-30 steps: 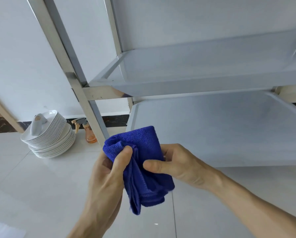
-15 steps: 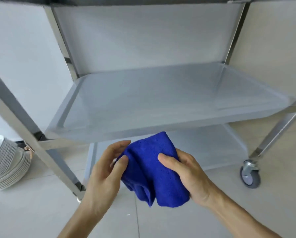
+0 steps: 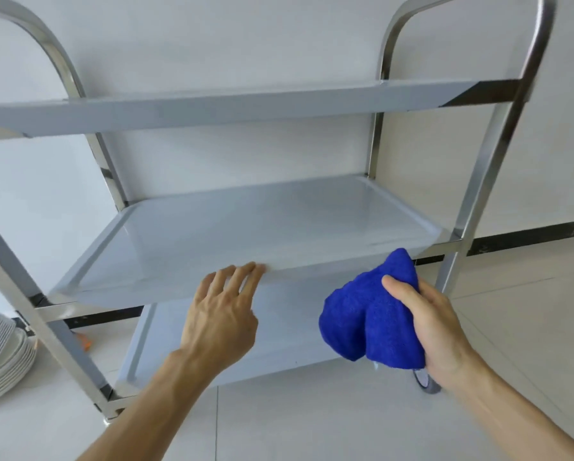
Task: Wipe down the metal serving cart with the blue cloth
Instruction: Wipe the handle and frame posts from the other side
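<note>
The blue cloth (image 3: pixel 372 314) sits bunched in my right hand (image 3: pixel 425 324), ready to wipe. My left hand (image 3: pixel 222 311), fingers straight, touches the cart's middle shelf (image 3: pixel 245 227) to steady it.

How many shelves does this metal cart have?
3. The top steel shelf sits near eye level, the middle shelf under the left hand's fingertips, the bottom shelf behind both hands, partly hidden.
</note>
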`<state>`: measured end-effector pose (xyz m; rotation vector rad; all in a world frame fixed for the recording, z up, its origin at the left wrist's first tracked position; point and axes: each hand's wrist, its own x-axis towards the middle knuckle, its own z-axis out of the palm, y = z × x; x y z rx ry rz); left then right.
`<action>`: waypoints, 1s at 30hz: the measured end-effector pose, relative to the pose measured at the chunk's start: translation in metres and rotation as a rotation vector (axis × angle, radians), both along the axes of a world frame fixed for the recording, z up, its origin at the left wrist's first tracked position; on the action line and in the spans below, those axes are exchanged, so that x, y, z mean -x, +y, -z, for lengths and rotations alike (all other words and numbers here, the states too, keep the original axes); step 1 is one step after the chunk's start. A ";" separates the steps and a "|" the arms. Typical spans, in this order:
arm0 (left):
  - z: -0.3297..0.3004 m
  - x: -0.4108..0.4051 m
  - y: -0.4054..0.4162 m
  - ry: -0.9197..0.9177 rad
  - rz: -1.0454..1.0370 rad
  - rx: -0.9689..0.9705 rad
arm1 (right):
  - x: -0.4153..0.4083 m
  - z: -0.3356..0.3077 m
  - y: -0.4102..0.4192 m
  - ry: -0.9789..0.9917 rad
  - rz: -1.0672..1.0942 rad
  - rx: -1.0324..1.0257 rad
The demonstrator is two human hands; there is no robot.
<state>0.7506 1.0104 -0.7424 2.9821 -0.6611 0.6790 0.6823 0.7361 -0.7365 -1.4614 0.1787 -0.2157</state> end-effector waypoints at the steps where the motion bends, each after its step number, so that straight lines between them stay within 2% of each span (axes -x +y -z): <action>1: -0.001 0.003 -0.001 0.005 -0.014 -0.003 | 0.005 -0.003 -0.010 0.001 0.014 0.000; 13: -0.022 0.060 0.022 0.128 -0.156 0.024 | 0.061 -0.050 -0.115 -0.035 0.288 0.057; 21: -0.058 0.101 0.021 0.171 -0.287 -0.036 | 0.093 -0.067 -0.137 -0.057 0.264 0.072; 23: -0.074 0.115 0.003 0.144 -0.212 0.089 | 0.097 -0.071 -0.134 -0.059 0.226 0.073; 26: -0.105 0.139 -0.036 0.064 -0.025 0.407 | 0.098 -0.075 -0.127 -0.043 0.161 0.048; 30: -0.157 0.173 -0.083 -0.078 0.244 0.604 | 0.104 -0.082 -0.109 -0.021 0.007 0.009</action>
